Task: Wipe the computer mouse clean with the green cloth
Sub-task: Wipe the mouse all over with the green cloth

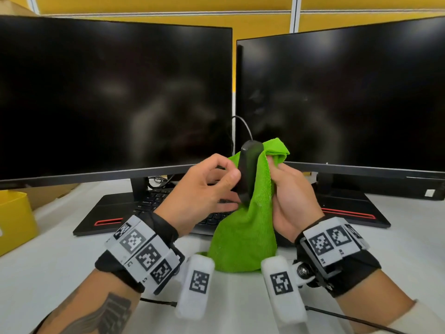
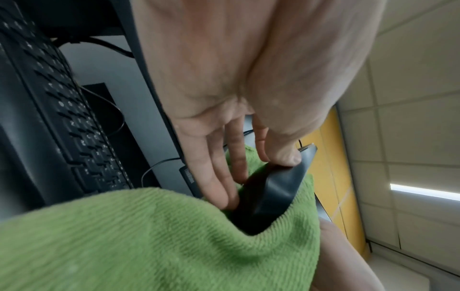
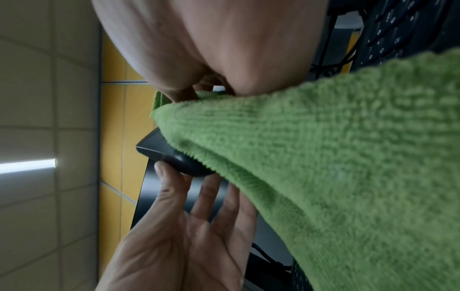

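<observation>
The mouse (image 1: 248, 172) is held upright in the air over the keyboard (image 1: 166, 201), at about 12 o'clock from the wrists, in front of the gap between the two dark monitors (image 1: 115, 97). Its cable (image 1: 244, 124) rises from its top end toward 11 o'clock.

The left hand (image 1: 204, 191) pinches the mouse: the thumb lies on one side and the fingers (image 2: 216, 177) lie fairly straight along the other, a narrow grip on the black body. In the left wrist view the mouse (image 2: 276, 189) sits in a fold of the cloth (image 2: 149, 246).

The right hand (image 1: 291, 198) grips the cloth (image 1: 245, 225), fingers curled round it at 3 o'clock of the mouse, with the fabric pressed against the mouse's right side. A bunch of cloth sticks out above the fingers at 1 o'clock; the rest hangs toward 6 o'clock down to the white table (image 1: 60, 261). In the right wrist view the cloth (image 3: 336, 157) covers most of the mouse (image 3: 169, 157), leaving one end bare.

A yellow bin (image 1: 14, 218) sits at 9 o'clock at the table's edge.
</observation>
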The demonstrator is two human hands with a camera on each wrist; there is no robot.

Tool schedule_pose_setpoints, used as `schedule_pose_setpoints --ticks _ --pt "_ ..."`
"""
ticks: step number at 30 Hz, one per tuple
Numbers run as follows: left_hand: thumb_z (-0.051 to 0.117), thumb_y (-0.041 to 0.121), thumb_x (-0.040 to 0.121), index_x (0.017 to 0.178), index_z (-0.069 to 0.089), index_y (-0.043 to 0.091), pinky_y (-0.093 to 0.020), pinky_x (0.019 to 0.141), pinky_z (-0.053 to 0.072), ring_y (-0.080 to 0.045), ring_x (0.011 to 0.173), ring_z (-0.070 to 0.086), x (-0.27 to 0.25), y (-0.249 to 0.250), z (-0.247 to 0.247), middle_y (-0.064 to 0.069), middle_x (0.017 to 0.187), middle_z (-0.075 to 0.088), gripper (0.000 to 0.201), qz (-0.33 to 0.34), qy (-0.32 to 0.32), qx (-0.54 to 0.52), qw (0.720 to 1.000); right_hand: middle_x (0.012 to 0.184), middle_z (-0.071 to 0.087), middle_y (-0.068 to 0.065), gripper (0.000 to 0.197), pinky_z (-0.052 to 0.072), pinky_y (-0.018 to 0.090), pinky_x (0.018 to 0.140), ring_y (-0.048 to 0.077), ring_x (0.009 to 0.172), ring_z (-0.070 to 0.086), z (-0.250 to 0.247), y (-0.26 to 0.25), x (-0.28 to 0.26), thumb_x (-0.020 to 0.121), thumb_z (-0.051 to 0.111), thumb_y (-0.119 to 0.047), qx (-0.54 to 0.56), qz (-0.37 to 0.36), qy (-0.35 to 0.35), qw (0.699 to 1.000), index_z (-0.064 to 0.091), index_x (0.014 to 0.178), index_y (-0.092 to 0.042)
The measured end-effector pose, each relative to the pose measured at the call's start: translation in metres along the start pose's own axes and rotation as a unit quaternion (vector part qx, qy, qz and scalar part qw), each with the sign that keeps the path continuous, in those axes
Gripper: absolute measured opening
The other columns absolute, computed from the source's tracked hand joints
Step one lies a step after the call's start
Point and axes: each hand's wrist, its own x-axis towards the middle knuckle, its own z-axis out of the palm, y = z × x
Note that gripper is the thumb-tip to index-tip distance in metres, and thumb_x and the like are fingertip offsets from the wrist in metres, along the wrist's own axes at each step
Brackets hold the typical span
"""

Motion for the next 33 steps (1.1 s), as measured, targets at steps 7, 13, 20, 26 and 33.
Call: schedule_pose_setpoints --ticks 7,13,20,26,33 --pt "0.047 0.022 0.111 0.158 0.039 0.032 -0.052 0.109 0.055 -0.031 0.130 0.067 -0.003 -0.005 0.004 0.004 0.149 0.063 0.049 -0.012 -0.100 -0.023 0.995 0.095 0.079 0.019 0.025 0.062 0.051 0.083 0.033 0.085 0.075 0.000 -0.001 -0.002 0.104 0.057 -0.020 -0.065 -0.025 -0.003 0.998 0.077 0.102 -0.004" --pt "0.047 0.021 0.111 0.146 0.054 0.029 -0.041 0.104 0.059 -0.025 0.115 0.075 -0.002 -0.002 0.009 0.004 0.138 0.070 0.037 0.007 -0.062 -0.019 0.998 0.129 0.071 0.024 0.046 0.052 0.063 0.104 0.044 0.121 0.068 -0.001 -0.004 -0.004 0.105 0.048 -0.042 -0.010 0.077 -0.076 0.994 0.069 0.132 -0.011" --pt "0.056 0.023 0.106 0.134 0.063 0.016 -0.037 0.088 0.066 -0.003 0.073 0.073 -0.001 -0.004 0.014 0.006 0.106 0.071 0.029 0.027 0.016 0.000 1.000 0.127 0.068 0.030 0.027 0.048 0.072 0.101 0.052 0.116 0.066 0.004 0.003 -0.006 0.106 0.052 -0.021 -0.140 -0.010 -0.113 0.984 0.070 0.125 -0.011" --pt "0.067 0.024 0.098 0.129 0.056 0.011 -0.044 0.083 0.067 -0.029 0.093 0.080 -0.002 -0.002 0.012 -0.011 0.123 0.068 0.036 0.019 0.070 -0.030 0.997 0.110 0.076 0.029 0.024 0.061 0.052 0.094 0.038 0.102 0.074 -0.004 -0.003 -0.003 0.090 0.067 -0.006 -0.106 -0.058 -0.104 0.987 0.077 0.109 0.003" --pt "0.065 0.040 0.090 0.123 0.059 0.014 -0.042 0.086 0.065 -0.027 0.089 0.078 0.003 -0.003 0.009 -0.013 0.119 0.072 0.043 0.006 0.073 -0.091 0.993 0.106 0.078 0.017 0.037 0.060 0.050 0.094 0.031 0.098 0.074 -0.005 0.000 -0.004 0.084 0.071 -0.010 -0.102 -0.073 -0.151 0.981 0.073 0.121 -0.003"
